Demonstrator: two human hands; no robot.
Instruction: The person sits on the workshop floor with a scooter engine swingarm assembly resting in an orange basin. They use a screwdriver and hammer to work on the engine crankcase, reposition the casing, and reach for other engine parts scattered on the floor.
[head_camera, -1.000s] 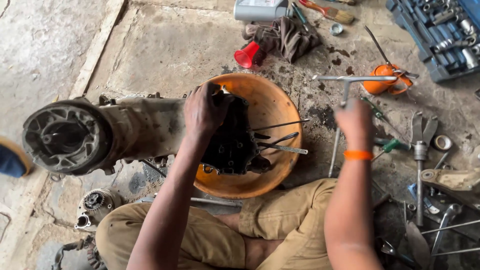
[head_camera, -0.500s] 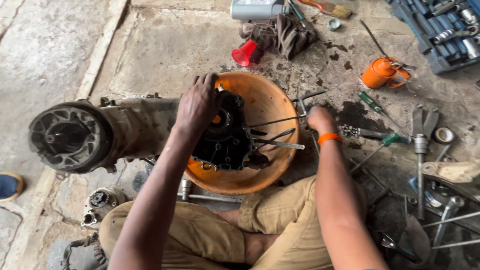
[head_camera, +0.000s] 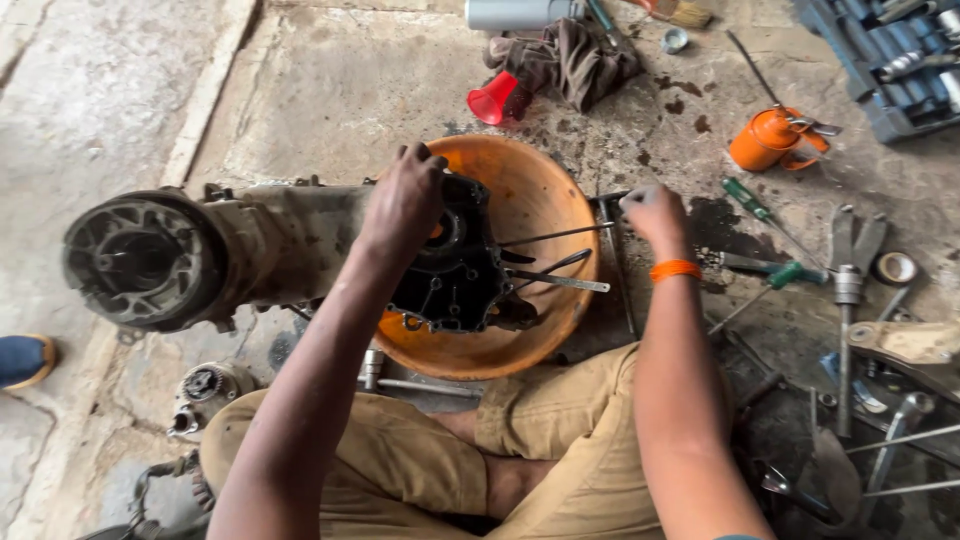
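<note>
Stained concrete floor (head_camera: 330, 90): left hand (head_camera: 405, 200) still grips the engine case (head_camera: 300, 250) over the orange basin (head_camera: 540, 200); right hand (head_camera: 655, 212), pulled back from the tools, is loosely closed, holding nothing visible.

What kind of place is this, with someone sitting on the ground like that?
Probably a roadside or backyard engine repair shop. A greasy engine lies over an orange basin on the stained concrete floor, with screwdrivers and a socket set spread around.

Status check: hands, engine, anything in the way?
Left hand on engine case over orange basin. Right hand closed by basin rim, contents unclear. Long studs jut rightward.
</note>
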